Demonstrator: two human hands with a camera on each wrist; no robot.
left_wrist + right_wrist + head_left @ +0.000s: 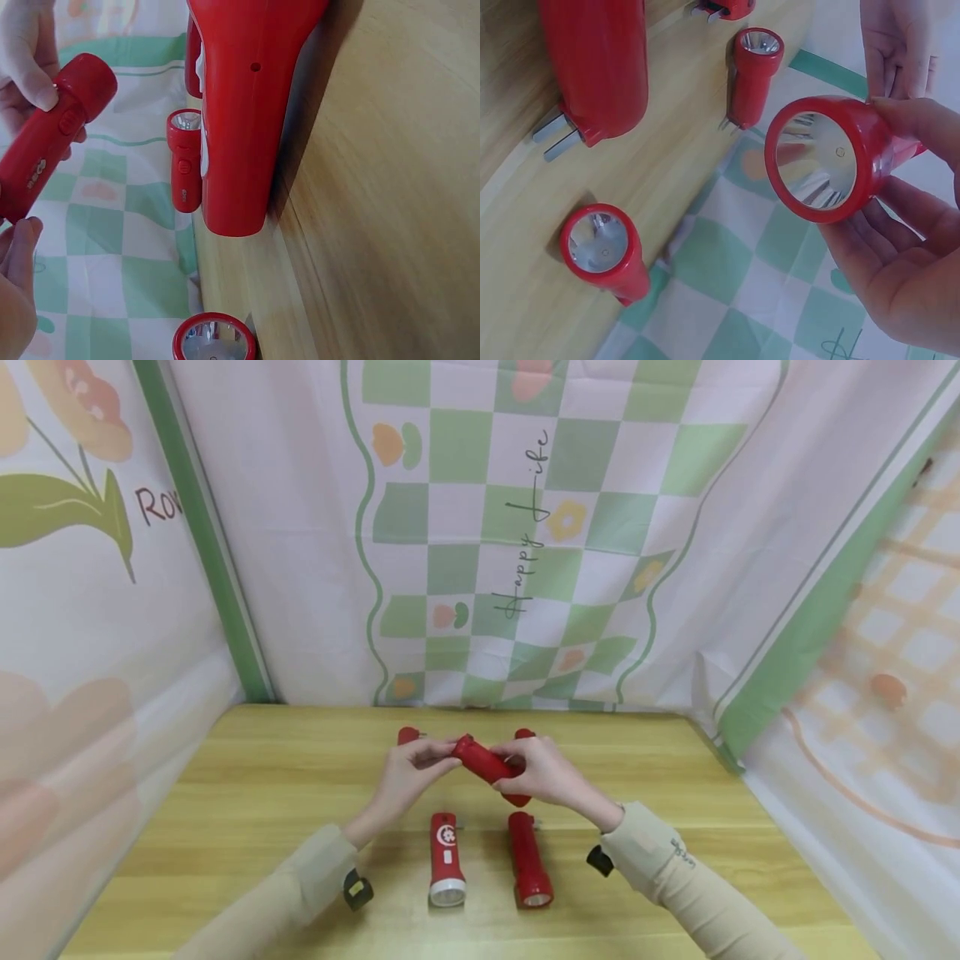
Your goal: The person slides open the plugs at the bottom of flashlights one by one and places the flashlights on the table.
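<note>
Both hands hold one red flashlight (483, 762) slantwise above the table. My left hand (408, 774) pinches its tail end between thumb and fingers. My right hand (551, 774) grips it at the wide head, fingers curled round it. In the left wrist view, a round button and small pale lettering show on the held flashlight (51, 135). Its clear lens (817, 161) and silvery reflector face the camera in the right wrist view. Below the hands lie a red flashlight with a white-rimmed head (447, 860) and an all-red flashlight (529, 860).
Two more red flashlights, one at the back left (408, 735) and one at the back right (525, 733), are partly hidden behind the hands. Metal prongs (558, 136) stick out of a lying flashlight. Patterned cloth (300, 568) encloses the wooden table (637, 893) at the back and sides.
</note>
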